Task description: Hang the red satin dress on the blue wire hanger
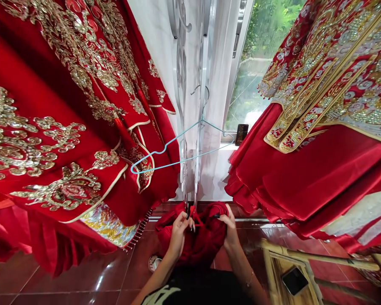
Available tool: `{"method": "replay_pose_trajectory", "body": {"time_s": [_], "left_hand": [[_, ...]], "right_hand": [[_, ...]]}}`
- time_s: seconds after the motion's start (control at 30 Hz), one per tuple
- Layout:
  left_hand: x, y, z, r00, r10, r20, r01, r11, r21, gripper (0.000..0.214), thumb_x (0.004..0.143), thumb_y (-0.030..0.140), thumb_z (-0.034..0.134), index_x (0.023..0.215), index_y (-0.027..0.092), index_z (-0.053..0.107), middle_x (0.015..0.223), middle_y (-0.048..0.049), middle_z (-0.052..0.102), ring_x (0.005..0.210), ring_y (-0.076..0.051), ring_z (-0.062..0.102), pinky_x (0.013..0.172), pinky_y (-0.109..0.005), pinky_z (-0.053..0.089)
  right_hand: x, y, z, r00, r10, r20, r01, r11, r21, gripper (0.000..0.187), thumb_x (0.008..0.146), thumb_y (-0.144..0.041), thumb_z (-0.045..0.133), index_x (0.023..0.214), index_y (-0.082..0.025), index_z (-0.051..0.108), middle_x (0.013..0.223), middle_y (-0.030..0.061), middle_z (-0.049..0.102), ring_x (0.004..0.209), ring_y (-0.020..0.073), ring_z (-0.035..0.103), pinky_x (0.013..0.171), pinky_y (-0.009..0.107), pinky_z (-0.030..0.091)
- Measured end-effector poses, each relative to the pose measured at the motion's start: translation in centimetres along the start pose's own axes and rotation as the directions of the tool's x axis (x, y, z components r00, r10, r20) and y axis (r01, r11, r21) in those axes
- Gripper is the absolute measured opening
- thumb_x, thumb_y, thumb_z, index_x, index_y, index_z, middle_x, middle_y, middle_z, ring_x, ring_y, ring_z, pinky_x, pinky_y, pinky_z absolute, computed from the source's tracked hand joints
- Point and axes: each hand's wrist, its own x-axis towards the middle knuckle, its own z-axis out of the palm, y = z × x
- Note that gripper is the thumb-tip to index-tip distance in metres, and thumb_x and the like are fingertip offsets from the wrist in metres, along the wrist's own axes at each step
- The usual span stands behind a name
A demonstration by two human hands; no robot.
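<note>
Tiled floor (82, 275) below, left hand (178, 237) and right hand (231, 226) half-closed on bunched red fabric (206, 241).

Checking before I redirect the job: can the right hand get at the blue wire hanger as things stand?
Probably yes, once freed: the right hand is gripping bunched red cloth, but the blue wire hanger hangs above it with open space between them.

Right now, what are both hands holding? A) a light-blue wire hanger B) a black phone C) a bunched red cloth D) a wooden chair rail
C. The left hand and right hand both grip the bunched red cloth, below the light-blue wire hanger.
</note>
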Motion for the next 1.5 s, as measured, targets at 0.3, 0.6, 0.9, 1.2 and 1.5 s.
{"method": "replay_pose_trajectory", "body": {"time_s": [0.3,0.6,0.9,1.2,1.5], "left_hand": [[-1.0,0.6,-0.3,0.999,-0.011,0.032,0.003,0.968,0.252,0.051,0.074,0.065,0.07,0.065,0.019,0.05,0.058,0.0033,0.05,0.052,-0.01,0.043,0.053,-0.023,0.037],[-0.8,1.4,-0.1,0.991,0.052,0.122,-0.103,0.879,0.466,0.041,0.081,0.055,0.066,0.065,0.017,0.06,0.06,-0.0004,0.058,0.058,-0.015,0.054,0.062,-0.026,0.044],[-0.9,1.5,0.2,0.987,0.146,0.067,-0.159,0.817,0.555,0.029,0.083,0.042,0.062,0.067,0.019,0.063,0.066,-0.0013,0.066,0.068,-0.019,0.061,0.071,-0.026,0.047],[-0.2,1.4,0.6,0.991,0.132,0.018,-0.117,0.802,0.586,0.034,0.078,0.049,0.066,0.065,0.019,0.062,0.062,0.0002,0.062,0.063,-0.017,0.058,0.065,-0.025,0.045],[-0.2,0.9,0.8,0.995,0.032,0.094,-0.087,0.728,0.68,0.023,0.077,0.039,0.062,0.065,0.02,0.063,0.065,-0.001,0.067,0.064,-0.019,0.062,0.067,-0.027,0.045]], "right_hand": [[2.5,-2.0,-5.8,0.94,-0.189,0.285,0.341,0.587,-0.734,0.035,0.067,-0.019,0.06,0.097,-0.024,0.076,0.099,0.0068,0.072,0.094,0.0249,0.063,0.089,0.04,0.049],[1.3,2.2,-0.7,0.788,0.071,0.612,0.286,0.837,-0.466,0.026,0.076,-0.018,0.054,0.081,-0.023,0.08,0.085,0.0042,0.075,0.087,0.0208,0.066,0.088,0.035,0.049],[0.8,3.5,-1.0,0.868,-0.041,0.495,0.253,0.895,-0.368,0.023,0.073,-0.019,0.062,0.085,-0.025,0.081,0.101,0.0072,0.075,0.102,0.0239,0.067,0.096,0.038,0.048],[-0.7,3.9,-0.6,0.921,0.169,0.352,-0.132,0.983,-0.127,0.019,0.064,-0.033,0.077,0.08,-0.021,0.077,0.08,0.0032,0.072,0.077,0.0175,0.065,0.078,0.029,0.052],[-2.3,4.4,-1.0,0.971,0.175,0.164,-0.183,0.982,0.035,0.021,0.067,-0.033,0.074,0.086,-0.024,0.074,0.095,0.0034,0.074,0.091,0.0187,0.066,0.087,0.031,0.051]]}}
